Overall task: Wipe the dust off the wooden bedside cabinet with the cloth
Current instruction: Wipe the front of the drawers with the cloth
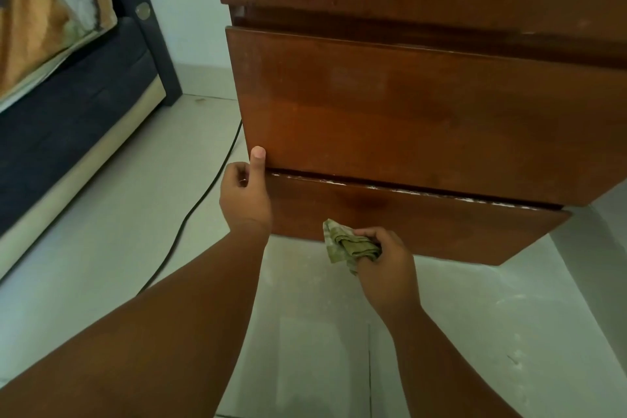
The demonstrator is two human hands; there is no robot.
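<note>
The wooden bedside cabinet (407,119) fills the upper right, with two drawer fronts facing me. A line of pale dust lies in the gap above the lower drawer (424,217). My left hand (246,195) grips the lower left corner of the upper drawer front, thumb pressed on its face. My right hand (386,260) holds a crumpled greenish cloth (346,243) against the bottom edge of the lower drawer.
A dark bed frame (78,119) with a patterned cover stands at the left. A black cable (200,200) runs across the pale tiled floor (305,332) beside the cabinet's left side. A light wall is behind.
</note>
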